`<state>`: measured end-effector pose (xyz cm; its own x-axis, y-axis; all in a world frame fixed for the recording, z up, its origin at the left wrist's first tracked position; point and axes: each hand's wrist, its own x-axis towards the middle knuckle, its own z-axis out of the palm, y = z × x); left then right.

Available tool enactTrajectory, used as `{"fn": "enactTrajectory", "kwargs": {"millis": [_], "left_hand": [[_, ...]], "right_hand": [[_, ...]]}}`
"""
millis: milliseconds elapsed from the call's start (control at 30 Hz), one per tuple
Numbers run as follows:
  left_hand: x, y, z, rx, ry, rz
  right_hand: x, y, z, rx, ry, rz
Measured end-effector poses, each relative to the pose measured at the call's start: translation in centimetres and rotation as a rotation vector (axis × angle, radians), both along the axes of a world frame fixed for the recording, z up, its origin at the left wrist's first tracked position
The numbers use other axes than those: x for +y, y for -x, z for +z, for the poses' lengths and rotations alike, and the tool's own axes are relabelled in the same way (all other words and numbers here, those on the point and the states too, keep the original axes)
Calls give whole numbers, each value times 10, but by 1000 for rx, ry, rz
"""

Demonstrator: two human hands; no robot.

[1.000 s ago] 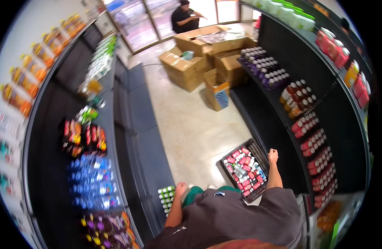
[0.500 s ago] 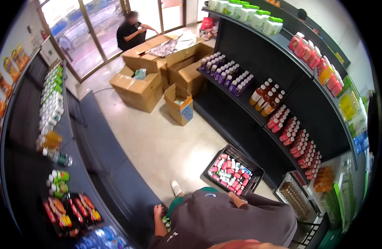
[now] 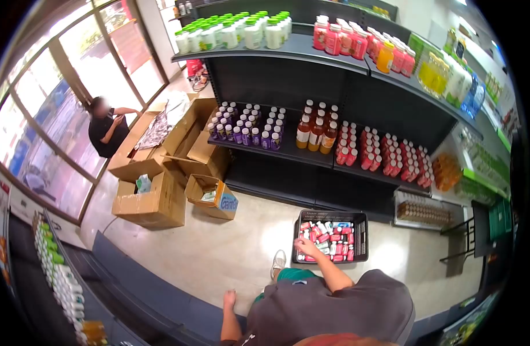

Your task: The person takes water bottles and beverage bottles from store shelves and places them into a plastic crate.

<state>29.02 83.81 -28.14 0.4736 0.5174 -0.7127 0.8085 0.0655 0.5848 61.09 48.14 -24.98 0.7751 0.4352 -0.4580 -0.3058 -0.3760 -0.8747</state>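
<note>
A black crate (image 3: 301,218) full of small red and white bottles (image 3: 334,237) stands on the floor in front of the dark shelf unit. My right hand (image 3: 305,247) reaches down into the crate's near left corner and lies on the bottles; whether it grips one is not clear. My left hand (image 3: 229,299) hangs by my side above the low dark ledge (image 3: 161,300), fingers loose and holding nothing. My white shoe (image 3: 278,263) is just left of the crate.
The shelf (image 3: 288,151) ahead carries purple-capped, brown and red bottles, with green-capped and pink ones on the top shelf. Open cardboard boxes (image 3: 152,202) stand on the floor at the left. A person in black (image 3: 103,130) stands by the glass front behind them.
My view has swung right to face the shelf with red bottles. My right hand has moved down into the crate. My left hand has come away from the green-capped bottles on the ledge.
</note>
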Motion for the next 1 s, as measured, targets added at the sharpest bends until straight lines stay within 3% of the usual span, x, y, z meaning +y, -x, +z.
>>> {"fn": "enactTrajectory", "kwargs": {"millis": [33,100,167,233,300,367,433,500,567,600,667,733,767,800,833,867,900,967,1000], "left_hand": [[4,-21,13,-23,-7,36],[-1,-87,44,-62,29,64],[4,-131,67,-57,74,20],[7,-171,75,-57,78,-61],[10,-203,46,-139,-77,-256],[28,-227,22,-116,-102,-433],[28,-243,22,-76,-109,-593],[38,-277,43,352,41,-855],[33,-313,50,408,-10,-942],[28,-334,51,353,-34,-940],[23,-368,58,247,-67,-952],[11,-408,58,188,-11,-1020],[-5,-428,64,161,0,-1048],[-19,-447,65,156,-6,-1105],[-34,-464,64,150,-8,-1160],[-53,-475,73,101,-46,-1235],[-68,-484,74,91,-51,-1268],[-94,-490,73,-83,-17,-1419],[-110,-484,81,-126,41,-1393]], "right_hand": [[-26,-3,-60,88,36,64],[-74,16,-68,155,525,36],[-109,36,-70,403,719,-25],[-146,44,-173,438,741,-200],[-133,40,-53,493,465,-379],[-124,27,-28,335,493,-349],[-127,32,-75,-106,634,-507],[-111,34,-37,-9,349,-847],[-100,48,-8,53,196,-1008],[-94,57,5,102,40,-1112],[-80,97,14,109,-14,-1267],[-70,155,-16,168,-82,-1480],[-64,189,-57,208,-111,-1591],[-49,220,-57,221,-20,-1710],[-34,251,-59,272,307,-1678],[-21,294,-120,362,448,-1708],[-7,323,-78,370,652,-1332],[24,370,-77,765,450,-1466],[45,403,-119,701,529,-1333]]}}
